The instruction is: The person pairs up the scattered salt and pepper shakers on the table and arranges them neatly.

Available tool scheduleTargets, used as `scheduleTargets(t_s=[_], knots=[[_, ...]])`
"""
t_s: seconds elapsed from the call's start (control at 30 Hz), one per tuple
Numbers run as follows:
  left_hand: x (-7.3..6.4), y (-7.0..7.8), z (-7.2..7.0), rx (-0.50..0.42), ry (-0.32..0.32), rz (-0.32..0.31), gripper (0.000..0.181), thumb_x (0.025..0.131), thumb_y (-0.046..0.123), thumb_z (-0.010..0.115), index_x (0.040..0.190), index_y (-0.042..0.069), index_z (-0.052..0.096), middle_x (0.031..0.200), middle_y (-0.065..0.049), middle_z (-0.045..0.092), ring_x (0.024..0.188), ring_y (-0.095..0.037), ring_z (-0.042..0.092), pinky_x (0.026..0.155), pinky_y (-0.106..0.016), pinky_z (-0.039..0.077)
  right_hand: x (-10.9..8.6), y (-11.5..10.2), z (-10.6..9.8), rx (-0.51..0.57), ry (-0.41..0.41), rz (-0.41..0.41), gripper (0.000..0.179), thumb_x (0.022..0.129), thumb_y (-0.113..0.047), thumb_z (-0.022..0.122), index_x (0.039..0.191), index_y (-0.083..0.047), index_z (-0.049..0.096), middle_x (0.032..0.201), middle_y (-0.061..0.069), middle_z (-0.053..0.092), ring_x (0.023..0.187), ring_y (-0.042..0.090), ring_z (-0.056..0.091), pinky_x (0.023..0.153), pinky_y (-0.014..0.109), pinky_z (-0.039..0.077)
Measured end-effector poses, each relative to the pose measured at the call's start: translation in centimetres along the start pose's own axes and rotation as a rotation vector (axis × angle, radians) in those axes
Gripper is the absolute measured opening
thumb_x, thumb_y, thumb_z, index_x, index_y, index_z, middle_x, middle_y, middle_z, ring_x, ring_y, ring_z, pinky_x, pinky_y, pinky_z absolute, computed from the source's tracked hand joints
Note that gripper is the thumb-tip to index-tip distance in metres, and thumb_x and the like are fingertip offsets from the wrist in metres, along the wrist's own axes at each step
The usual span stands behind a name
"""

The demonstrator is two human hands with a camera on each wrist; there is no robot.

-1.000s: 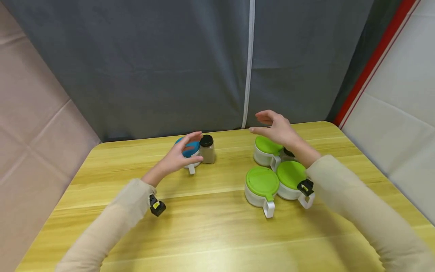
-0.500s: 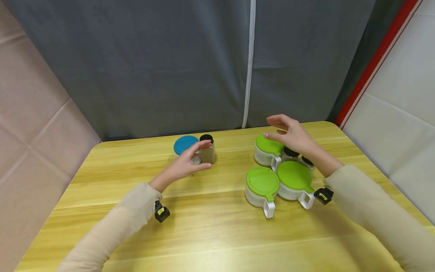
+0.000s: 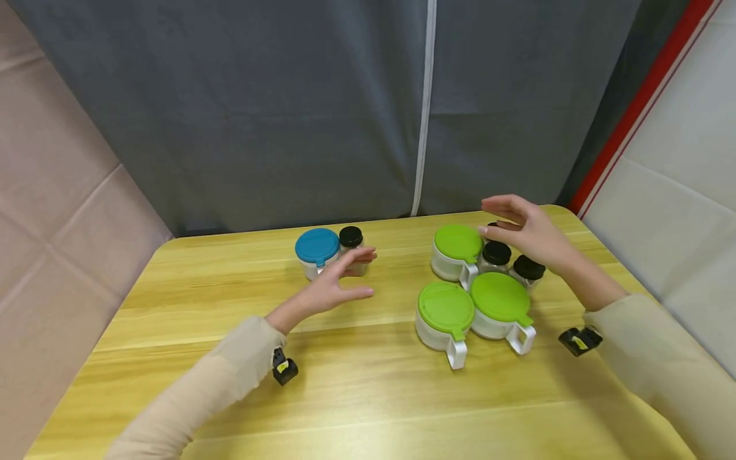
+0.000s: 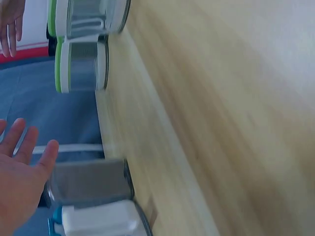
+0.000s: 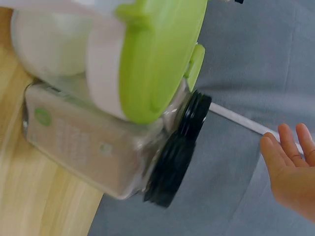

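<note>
My left hand (image 3: pixel 329 289) hovers over the table with thumb and fingers spread, holding nothing. Just behind it stand a blue-lidded jar (image 3: pixel 317 245) with a white handle and a black-capped jar (image 3: pixel 351 236), partly covered by the fingers. My right hand (image 3: pixel 537 233), also holding nothing, is held above several black-capped jars, including a nearer one (image 3: pixel 528 268) and one beside it (image 3: pixel 497 253). Its fingers hide most of another black cap at the back. In the right wrist view, a square clear jar (image 5: pixel 88 142) with brownish contents lies close to the camera, below a green lid (image 5: pixel 162 59).
Three green-lidded jars with white handles stand grouped at right: a back one (image 3: pixel 457 243), a front one (image 3: pixel 446 308) and a right one (image 3: pixel 500 298). Behind the wooden table (image 3: pixel 345 390) hangs a grey curtain (image 3: pixel 259 115). Pale panels flank both sides.
My right hand has moved right, off the back green lid, uncovering black-capped jars. My left hand has shifted right and toward me, revealing the blue lid. The jars stand where they were.
</note>
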State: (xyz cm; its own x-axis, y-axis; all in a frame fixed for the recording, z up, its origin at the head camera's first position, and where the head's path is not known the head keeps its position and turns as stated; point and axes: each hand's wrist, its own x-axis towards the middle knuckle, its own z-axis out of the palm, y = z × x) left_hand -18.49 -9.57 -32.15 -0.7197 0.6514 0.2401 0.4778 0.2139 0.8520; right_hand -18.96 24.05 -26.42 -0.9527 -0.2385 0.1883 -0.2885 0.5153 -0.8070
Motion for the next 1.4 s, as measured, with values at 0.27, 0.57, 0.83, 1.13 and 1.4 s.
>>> scheduleTargets(t_s=[0.27,0.57,0.83,1.13,1.4], knots=[[0.2,0.4,1.7,-0.052,-0.039,0.003,0.063,0.082,0.000,0.060,0.135,-0.002,0.027,0.132,-0.017,0.035,0.121,-0.029,0.032,0.094,-0.046,0.031,-1.3,1.3,-1.0,0.009,0.028,0.043,0.049,0.086,-0.024,0.058,0.126,-0.004,0.039,0.124,0.009,0.042,0.117,0.023,0.039,0.085,0.014,0.038],[0.5,-1.9,3.6,-0.065,-0.028,0.004,0.067,0.080,0.006,0.065,0.135,0.002,0.027,0.132,-0.012,0.037,0.120,-0.021,0.035,0.094,-0.039,0.033,-2.9,3.1,-1.9,0.073,0.074,0.029,0.043,0.088,-0.018,0.056,0.126,-0.005,0.041,0.122,0.002,0.046,0.107,0.005,0.045,0.079,0.011,0.040],[0.6,-2.5,5.5,-0.037,-0.001,-0.020,0.074,0.076,0.012,0.070,0.136,0.004,0.027,0.133,-0.010,0.035,0.119,-0.016,0.035,0.093,-0.033,0.035,-3.9,4.9,-2.3,0.073,0.075,0.064,0.041,0.088,-0.018,0.055,0.126,-0.013,0.041,0.122,-0.001,0.046,0.105,0.000,0.044,0.077,0.010,0.039],[0.6,-1.7,7.8,0.031,0.011,-0.077,0.082,0.074,0.022,0.073,0.137,0.005,0.024,0.135,-0.007,0.032,0.120,-0.019,0.033,0.094,-0.032,0.034,-4.7,7.0,-2.6,0.054,0.058,0.109,0.045,0.089,-0.022,0.054,0.129,-0.010,0.038,0.125,0.005,0.045,0.104,-0.003,0.044,0.077,0.008,0.036],[0.8,-1.7,9.2,0.006,0.026,-0.109,0.087,0.071,0.018,0.075,0.138,0.007,0.021,0.137,-0.009,0.028,0.121,-0.021,0.031,0.096,-0.035,0.032,-5.2,8.8,-2.8,0.095,-0.022,0.106,0.046,0.090,-0.020,0.052,0.132,-0.008,0.035,0.124,0.001,0.045,0.105,-0.002,0.043,0.078,0.009,0.037]])
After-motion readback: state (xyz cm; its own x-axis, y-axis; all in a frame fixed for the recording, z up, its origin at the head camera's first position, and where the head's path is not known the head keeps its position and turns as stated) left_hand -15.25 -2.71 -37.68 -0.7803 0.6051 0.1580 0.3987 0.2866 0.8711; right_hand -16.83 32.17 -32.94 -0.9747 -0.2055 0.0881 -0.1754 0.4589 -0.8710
